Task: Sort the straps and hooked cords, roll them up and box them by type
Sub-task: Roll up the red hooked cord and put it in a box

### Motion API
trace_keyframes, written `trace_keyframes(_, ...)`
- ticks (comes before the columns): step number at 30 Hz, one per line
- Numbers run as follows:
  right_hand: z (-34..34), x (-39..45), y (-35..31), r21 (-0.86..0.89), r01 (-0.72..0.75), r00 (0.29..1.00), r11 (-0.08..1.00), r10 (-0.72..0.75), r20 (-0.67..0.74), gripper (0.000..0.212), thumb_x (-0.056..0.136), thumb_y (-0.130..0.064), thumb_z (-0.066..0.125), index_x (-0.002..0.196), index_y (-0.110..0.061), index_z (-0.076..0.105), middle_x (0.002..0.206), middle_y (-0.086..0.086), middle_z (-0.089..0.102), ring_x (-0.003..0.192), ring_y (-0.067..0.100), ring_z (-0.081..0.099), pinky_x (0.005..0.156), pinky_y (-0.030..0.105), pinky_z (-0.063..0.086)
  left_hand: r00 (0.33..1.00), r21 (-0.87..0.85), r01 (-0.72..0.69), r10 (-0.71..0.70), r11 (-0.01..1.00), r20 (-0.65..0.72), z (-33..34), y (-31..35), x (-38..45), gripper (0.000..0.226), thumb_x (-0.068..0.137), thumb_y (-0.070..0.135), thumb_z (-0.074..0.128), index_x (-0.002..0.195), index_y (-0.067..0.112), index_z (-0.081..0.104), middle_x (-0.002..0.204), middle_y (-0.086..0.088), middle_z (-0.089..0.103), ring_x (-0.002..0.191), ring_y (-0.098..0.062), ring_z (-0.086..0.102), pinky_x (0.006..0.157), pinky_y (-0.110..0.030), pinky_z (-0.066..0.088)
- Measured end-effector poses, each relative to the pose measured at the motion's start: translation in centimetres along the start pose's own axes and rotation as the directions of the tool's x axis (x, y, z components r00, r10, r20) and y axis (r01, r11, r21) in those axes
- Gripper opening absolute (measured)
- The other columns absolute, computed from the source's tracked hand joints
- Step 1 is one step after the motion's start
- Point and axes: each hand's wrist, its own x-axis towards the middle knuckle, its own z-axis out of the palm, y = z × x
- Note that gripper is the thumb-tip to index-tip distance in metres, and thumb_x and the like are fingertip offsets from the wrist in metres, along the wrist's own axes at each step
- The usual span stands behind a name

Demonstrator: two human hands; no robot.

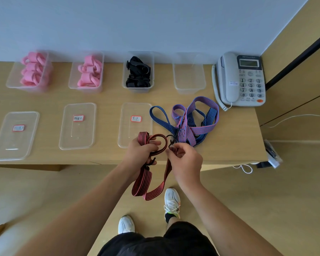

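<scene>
- Head view: nearest the camera are black shorts (155, 244) and two white sneakers (171, 200) on the tan floor.
- Above them hangs the red-and-black striped cord (146, 183), a flat elastic band whose long loop droops below the table (103, 97) edge.
- The left hand (140, 154) grips a gathered coil of this cord, fingers (153, 144) curled over the band, with a black hook (151, 161) poking out beneath the palm.
- The right hand (187, 159) pinches the cord's other end between thumb and fingers, just beside its second black hook (171, 140).
- On the table just beyond lies a tangle of blue and purple striped cords (194, 117).
- Along the wall stand four clear boxes: two hold rolled pink straps (32, 71), one holds black straps (138, 72), and the rightmost box (189, 78) has nothing showing inside.
- Three clear lids (78, 126) with red-bordered labels lie in front of them.
- A grey telephone (242, 80) sits at the right end.
</scene>
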Motion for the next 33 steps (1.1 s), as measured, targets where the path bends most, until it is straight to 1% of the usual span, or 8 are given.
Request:
trace_keyframes(5, -0.2, 0.0, -0.1, 0.058, -0.003, 1.0, 0.998, 0.004, -0.018, 0.023, 0.07, -0.02, 0.09, 0.086, -0.013, 0.075, 0.07, -0.002, 0.069, 0.066, 0.016, 0.065, 0.068, 0.036, 0.055, 1.0, -0.016, 0.029, -0.029, 0.999, -0.003, -0.1, -0.6, -0.2, 0.018, 0.092, -0.003, 0.062, 0.107, -0.001, 0.071, 0.11, -0.015, 0.074, 0.038, -0.007, 0.039, 0.049, -0.028, 0.05)
trace_keyframes(10, 0.0, -0.3, 0.1, 0.052, -0.017, 1.0, 0.999, 0.018, -0.013, 0.022, 0.067, -0.022, 0.092, 0.077, -0.014, 0.073, 0.065, -0.005, 0.067, 0.062, 0.018, 0.065, 0.065, 0.043, 0.056, 1.0, -0.038, 0.021, -0.021, 0.999, 0.001, -0.1, -0.7, -0.6, 0.018, 0.092, -0.004, 0.062, 0.109, -0.002, 0.069, 0.11, -0.016, 0.073, 0.037, -0.003, 0.049, 0.047, -0.026, 0.049)
trace_keyframes(15, 0.0, -0.9, 0.3, 0.013, 0.029, 0.999, 1.0, -0.029, -0.029, 0.024, 0.066, -0.017, 0.092, 0.076, -0.014, 0.071, 0.067, -0.002, 0.066, 0.063, 0.018, 0.062, 0.065, 0.038, 0.053, 1.0, -0.006, -0.01, 0.01, 1.0, 0.012, -0.2, 0.0, -0.3, 0.021, 0.091, -0.003, 0.066, 0.112, -0.002, 0.067, 0.112, -0.016, 0.074, 0.04, -0.001, 0.054, 0.046, -0.025, 0.048)
trace_keyframes(21, -0.4, -1.5, 1.2, -0.034, 0.103, 0.991, 0.994, -0.105, -0.078, 0.026, 0.062, -0.001, 0.089, 0.07, -0.014, 0.068, 0.072, -0.001, 0.067, 0.061, 0.019, 0.064, 0.062, 0.033, 0.051, 0.997, 0.068, -0.046, 0.041, 0.997, 0.065, 1.6, 1.9, 0.6, 0.03, 0.087, 0.001, 0.073, 0.116, 0.0, 0.065, 0.088, -0.009, 0.069, 0.036, -0.001, 0.05, 0.044, -0.025, 0.045)
trace_keyframes(23, -0.6, -1.6, 1.4, -0.026, 0.117, 0.989, 0.993, -0.119, -0.091, 0.025, 0.061, 0.002, 0.087, 0.068, -0.013, 0.068, 0.071, -0.001, 0.067, 0.06, 0.02, 0.065, 0.059, 0.036, 0.054, 0.998, 0.102, -0.04, 0.034, 0.994, 0.061, 2.2, 2.2, 0.9, 0.032, 0.086, 0.003, 0.076, 0.115, 0.001, 0.065, 0.089, -0.012, 0.066, 0.035, -0.001, 0.048, 0.043, -0.024, 0.046)
trace_keyframes(27, -1.0, -1.5, 1.6, 0.069, 0.031, 0.999, 0.997, -0.028, -0.037, 0.026, 0.066, 0.002, 0.085, 0.082, -0.014, 0.073, 0.074, -0.007, 0.071, 0.064, 0.013, 0.068, 0.067, 0.039, 0.058, 0.999, 0.134, 0.002, -0.008, 0.991, 0.044, 2.8, 2.0, 1.5, 0.03, 0.084, 0.005, 0.078, 0.111, 0.003, 0.065, 0.083, -0.011, 0.064, 0.034, -0.003, 0.044, 0.042, -0.023, 0.046)
trace_keyframes(30, -1.3, -1.3, 1.4, 0.147, -0.046, 0.999, 0.988, 0.044, 0.017, 0.037, 0.068, 0.003, 0.084, 0.097, -0.014, 0.07, 0.08, -0.013, 0.07, 0.069, 0.005, 0.068, 0.071, 0.031, 0.059, 0.997, 0.119, 0.071, -0.073, 0.99, 0.015, 2.9, 1.1, 2.0, 0.024, 0.083, 0.008, 0.08, 0.102, 0.007, 0.065, 0.076, -0.009, 0.061, 0.038, -0.01, 0.037, 0.043, -0.023, 0.045)
trace_keyframes(33, -1.3, -0.9, 1.5, 0.174, -0.104, 0.994, 0.979, 0.097, 0.047, 0.043, 0.069, 0.004, 0.084, 0.107, -0.011, 0.07, 0.087, -0.006, 0.072, 0.072, -0.004, 0.066, 0.074, 0.02, 0.057, 0.997, 0.082, 0.081, -0.079, 0.993, -0.024, 3.0, 0.6, 2.2, 0.02, 0.085, 0.006, 0.078, 0.098, 0.008, 0.063, 0.077, -0.01, 0.058, 0.037, -0.01, 0.038, 0.043, -0.023, 0.044)
